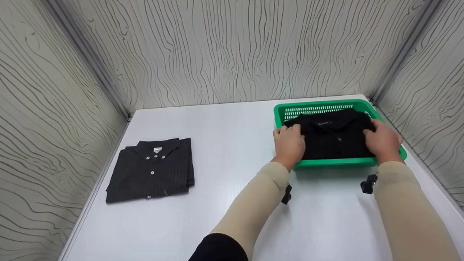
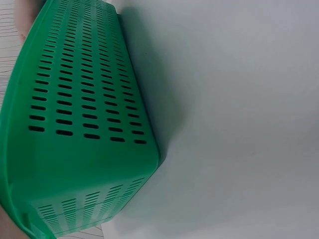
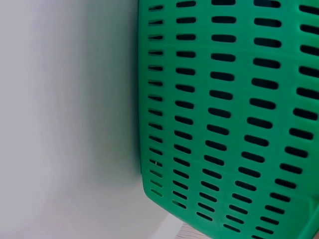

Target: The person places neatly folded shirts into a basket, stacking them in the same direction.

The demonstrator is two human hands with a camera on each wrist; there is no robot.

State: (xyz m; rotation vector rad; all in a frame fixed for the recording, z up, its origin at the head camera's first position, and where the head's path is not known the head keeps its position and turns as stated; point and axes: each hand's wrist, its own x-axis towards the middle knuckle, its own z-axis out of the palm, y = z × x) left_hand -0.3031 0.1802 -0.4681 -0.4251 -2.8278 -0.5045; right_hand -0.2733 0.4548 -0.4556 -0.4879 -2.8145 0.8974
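Observation:
A folded black shirt [image 1: 333, 143], with its collar towards the back, lies inside a green plastic basket [image 1: 337, 161]. My left hand [image 1: 290, 144] grips the shirt's left edge over the basket's left rim, with fingers curled. On the opposite side my right hand [image 1: 385, 141] holds the right edge, thumb over the cloth and the fingers partly hidden. The left wrist view shows the slotted outside wall of the basket [image 2: 84, 159], and skin peeks in at the left border. In the right wrist view the basket wall [image 3: 234, 114] covers the right half, without the hand.
Another folded shirt [image 1: 150, 177], dark with white buttons and a collar label, lies flat on the left part of the white table [image 1: 232, 145]. Wood-patterned panels [image 1: 224, 50] enclose the table at the back and both sides. The basket stands near the right back corner.

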